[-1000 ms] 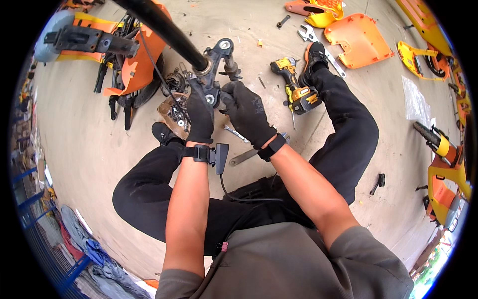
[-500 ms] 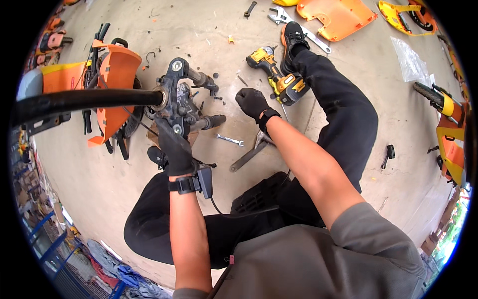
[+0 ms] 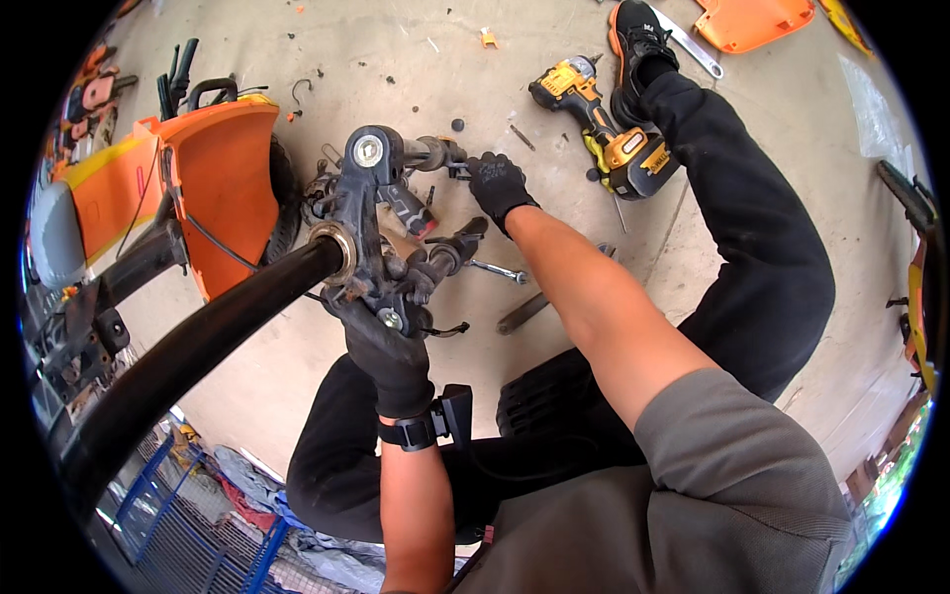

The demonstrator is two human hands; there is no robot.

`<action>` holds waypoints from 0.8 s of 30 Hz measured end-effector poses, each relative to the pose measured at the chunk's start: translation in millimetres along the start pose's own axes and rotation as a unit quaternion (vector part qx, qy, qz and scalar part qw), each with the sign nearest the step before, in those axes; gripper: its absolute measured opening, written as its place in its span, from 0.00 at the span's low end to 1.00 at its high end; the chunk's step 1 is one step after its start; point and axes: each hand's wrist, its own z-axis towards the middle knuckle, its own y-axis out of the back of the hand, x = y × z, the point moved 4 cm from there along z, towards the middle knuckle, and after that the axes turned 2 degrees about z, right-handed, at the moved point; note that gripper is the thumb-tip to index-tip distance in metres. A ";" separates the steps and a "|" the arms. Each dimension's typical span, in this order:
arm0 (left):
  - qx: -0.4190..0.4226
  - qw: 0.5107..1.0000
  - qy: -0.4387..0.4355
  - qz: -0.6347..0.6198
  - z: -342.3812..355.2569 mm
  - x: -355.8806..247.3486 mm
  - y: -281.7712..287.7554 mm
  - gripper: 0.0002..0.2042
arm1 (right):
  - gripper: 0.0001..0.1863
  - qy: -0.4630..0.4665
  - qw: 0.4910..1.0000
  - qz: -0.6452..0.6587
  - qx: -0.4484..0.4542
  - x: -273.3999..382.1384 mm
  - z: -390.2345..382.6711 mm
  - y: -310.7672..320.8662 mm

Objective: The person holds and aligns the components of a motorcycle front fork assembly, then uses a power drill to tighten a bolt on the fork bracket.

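My gloved left hand (image 3: 386, 361) is closed on the lower end of a black fork crown (image 3: 368, 247), which carries a long black tube (image 3: 208, 351) reaching down-left and short stubs on its right. My gloved right hand (image 3: 495, 183) is curled at the end of the upper stub (image 3: 427, 156); what its fingers hold is too small to make out. A combination wrench (image 3: 505, 272) and a steel bar (image 3: 524, 312) lie below it. A red-and-dark object (image 3: 416, 218) is partly hidden behind the crown. A yellow cordless drill (image 3: 564, 91) lies to the right.
An orange-and-yellow scooter body (image 3: 218, 198) lies on the left of the concrete floor (image 3: 495, 79). A long wrench (image 3: 693, 49), an orange panel (image 3: 752, 20) and a plastic bag (image 3: 866, 109) lie at upper right. A blue wire rack (image 3: 163, 505) is at lower left.
The tube swung downward toward lower left as my left hand turned the crown. My right hand left the crown, then moved up to the upper stub's end.
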 end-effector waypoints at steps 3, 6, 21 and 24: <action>0.024 0.995 0.062 -0.081 -2.7 -2.4 0.4 0.33 | 0.09 0.014 1.000 0.000 -0.027 -3.9 -1.2 -5.7; 0.027 0.989 0.076 -0.128 -3.3 0.6 -4.1 0.34 | 0.09 -0.049 0.997 0.036 -0.048 -13.9 -6.8 3.3; -0.026 0.877 0.138 -0.460 13.9 34.9 -22.5 0.15 | 0.12 0.076 0.852 0.517 0.018 81.0 -165.4 186.4; -0.055 0.975 -0.022 -0.213 12.2 27.6 -16.7 0.14 | 0.12 0.084 0.839 0.537 -0.011 88.9 -173.5 177.9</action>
